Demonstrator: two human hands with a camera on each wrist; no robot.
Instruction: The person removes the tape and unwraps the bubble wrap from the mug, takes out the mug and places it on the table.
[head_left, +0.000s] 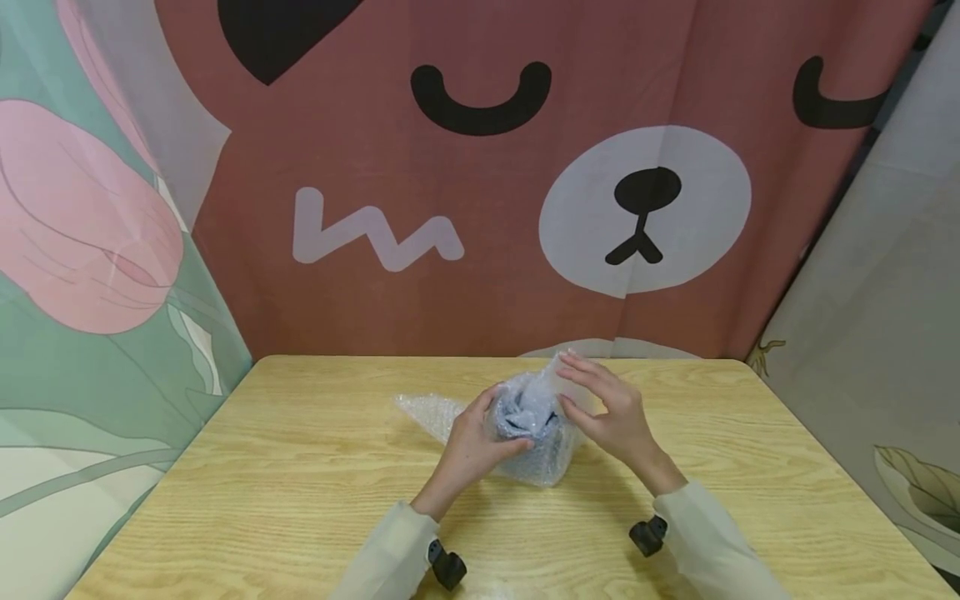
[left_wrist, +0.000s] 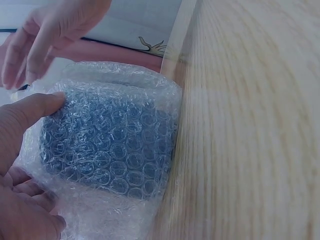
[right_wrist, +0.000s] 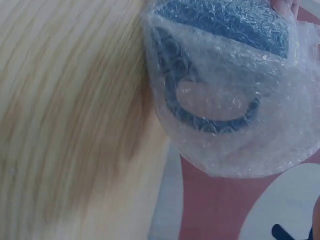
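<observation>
A blue mug stands upright on the table in a layer of bubble wrap. Through the plastic, its curved handle shows in the right wrist view, on the right hand's side. My left hand grips the wrapped mug from the left, its thumb lying near the rim. Crumpled wrap is bunched over the mouth of the mug. Over on the right, my right hand has its fingers loosely extended at the raised edge of the wrap, with fingertips touching the plastic.
The wooden table spreads out around the mug. Behind it hangs a curtain with a bear face. A pale curtain hangs at the right, and a flowered one at the left. A loose tail of wrap reaches leftward.
</observation>
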